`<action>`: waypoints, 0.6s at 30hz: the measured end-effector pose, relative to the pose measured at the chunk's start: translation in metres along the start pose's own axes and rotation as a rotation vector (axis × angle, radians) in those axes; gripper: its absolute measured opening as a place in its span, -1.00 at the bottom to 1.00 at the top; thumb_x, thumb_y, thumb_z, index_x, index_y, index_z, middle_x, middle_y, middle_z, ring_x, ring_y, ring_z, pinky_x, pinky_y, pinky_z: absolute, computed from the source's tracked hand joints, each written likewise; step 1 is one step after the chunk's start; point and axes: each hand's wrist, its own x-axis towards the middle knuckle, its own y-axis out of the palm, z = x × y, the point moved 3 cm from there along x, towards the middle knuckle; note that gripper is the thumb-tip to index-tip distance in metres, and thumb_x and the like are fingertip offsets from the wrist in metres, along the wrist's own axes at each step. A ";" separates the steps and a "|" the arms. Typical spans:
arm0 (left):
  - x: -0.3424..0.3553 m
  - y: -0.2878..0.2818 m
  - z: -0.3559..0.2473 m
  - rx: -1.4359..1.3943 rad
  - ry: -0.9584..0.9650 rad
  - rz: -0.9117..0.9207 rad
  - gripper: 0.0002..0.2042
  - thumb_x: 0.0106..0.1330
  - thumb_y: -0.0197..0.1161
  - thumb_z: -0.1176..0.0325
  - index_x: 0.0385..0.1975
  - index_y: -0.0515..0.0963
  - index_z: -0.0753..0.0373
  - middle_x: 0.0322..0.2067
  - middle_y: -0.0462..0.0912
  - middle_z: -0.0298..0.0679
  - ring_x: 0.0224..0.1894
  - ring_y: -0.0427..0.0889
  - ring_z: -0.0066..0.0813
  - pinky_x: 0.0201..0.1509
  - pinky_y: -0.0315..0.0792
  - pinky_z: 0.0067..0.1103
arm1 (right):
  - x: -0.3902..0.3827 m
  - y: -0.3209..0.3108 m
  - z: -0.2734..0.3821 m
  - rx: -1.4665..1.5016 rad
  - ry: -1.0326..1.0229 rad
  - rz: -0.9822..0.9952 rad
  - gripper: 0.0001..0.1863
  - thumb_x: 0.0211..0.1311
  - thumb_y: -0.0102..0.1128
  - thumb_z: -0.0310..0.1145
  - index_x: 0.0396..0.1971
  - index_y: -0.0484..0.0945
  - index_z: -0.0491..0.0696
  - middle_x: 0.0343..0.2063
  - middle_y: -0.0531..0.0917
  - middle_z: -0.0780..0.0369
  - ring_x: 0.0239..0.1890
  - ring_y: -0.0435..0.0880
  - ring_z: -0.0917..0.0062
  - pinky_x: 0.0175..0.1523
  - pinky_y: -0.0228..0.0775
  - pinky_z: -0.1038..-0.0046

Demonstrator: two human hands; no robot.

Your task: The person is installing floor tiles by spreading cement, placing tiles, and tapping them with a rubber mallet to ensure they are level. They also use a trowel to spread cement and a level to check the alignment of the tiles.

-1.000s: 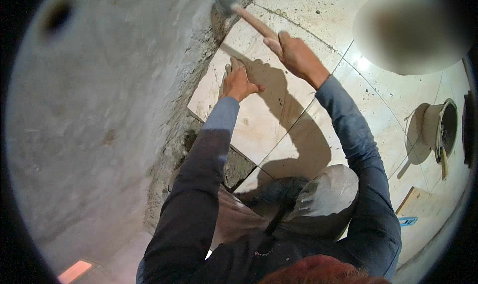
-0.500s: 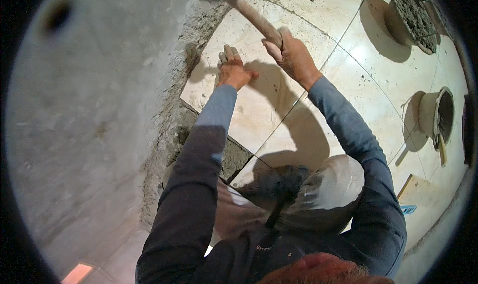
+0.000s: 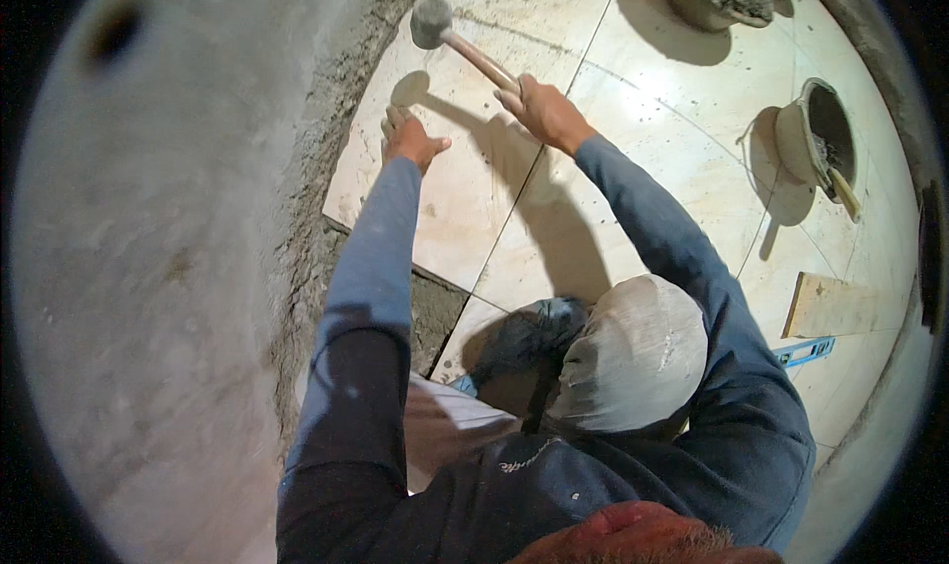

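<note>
My right hand [image 3: 550, 112] is closed round the wooden handle of a mallet [image 3: 432, 23] with a grey head. The head hangs above the tiled floor, its shadow falling apart from it on the tile. Fingers stretched out and thumb apart, my left hand [image 3: 411, 143] lies on a cream floor tile [image 3: 460, 213] beside the wall. Grey mortar [image 3: 432, 312] shows in the untiled strip at the tile's near edge, partly hidden by my left arm.
A rough plastered wall [image 3: 168, 238] rises along the left. At the right stand a bucket [image 3: 796, 134] with a wooden-handled tool in it and a basin of mortar [image 3: 707, 5]. A wooden board [image 3: 830, 305] and a blue spirit level [image 3: 806, 351] lie near my right elbow.
The view has shifted, so the floor and buckets appear further left and higher. The mallet head has come lower in the picture, and my left hand still rests on the tile.
</note>
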 end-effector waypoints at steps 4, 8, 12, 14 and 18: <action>-0.045 0.010 0.004 -0.103 0.017 -0.092 -0.17 0.27 0.37 0.18 0.44 0.09 0.37 0.50 -0.09 0.11 0.51 -0.02 0.14 0.53 0.03 -0.12 | -0.056 -0.078 0.042 0.170 0.010 -0.114 -0.35 0.51 -0.10 0.13 -0.06 0.50 -0.29 -0.32 0.64 -0.12 -0.21 0.66 -0.03 -0.06 0.48 0.12; -0.100 0.037 -0.036 0.041 0.122 -0.328 -0.31 0.35 0.25 0.30 0.42 0.12 0.37 0.48 -0.01 0.15 0.47 0.09 0.15 0.50 0.08 -0.07 | -0.170 -0.103 -0.030 0.115 0.262 -0.272 -0.47 0.48 0.01 0.07 -0.08 0.53 -0.19 -0.37 0.62 -0.06 -0.34 0.61 0.18 -0.18 0.43 0.23; -0.216 0.121 -0.050 -0.212 0.649 -0.063 -0.58 0.34 0.26 0.04 -0.08 0.57 0.31 -0.18 0.56 0.06 -0.09 0.56 0.09 0.01 0.48 -0.17 | -0.298 -0.081 -0.118 0.377 0.516 -0.398 -0.48 0.47 0.04 0.09 -0.19 0.58 -0.16 -0.51 0.49 0.33 -0.46 0.42 0.56 -0.32 0.34 0.44; -0.307 0.100 -0.088 -0.106 0.778 0.212 -0.62 0.31 0.27 0.09 -0.04 0.53 0.24 -0.20 0.52 0.00 -0.17 0.58 0.02 -0.06 0.54 -0.21 | -0.361 -0.080 -0.152 0.491 0.698 -0.388 -0.45 0.48 0.01 0.10 -0.21 0.56 -0.19 -0.47 0.54 0.27 -0.39 0.52 0.49 -0.28 0.40 0.38; -0.348 0.159 -0.078 0.193 0.828 0.017 -0.65 0.23 0.19 0.32 0.01 0.41 0.18 -0.25 0.47 0.00 -0.11 0.59 -0.02 -0.25 0.60 -0.22 | -0.394 -0.094 -0.140 -0.429 0.825 -0.213 -0.55 0.44 0.09 -0.01 -0.17 0.55 -0.19 -0.38 0.62 0.08 -0.28 0.62 0.23 -0.18 0.44 0.24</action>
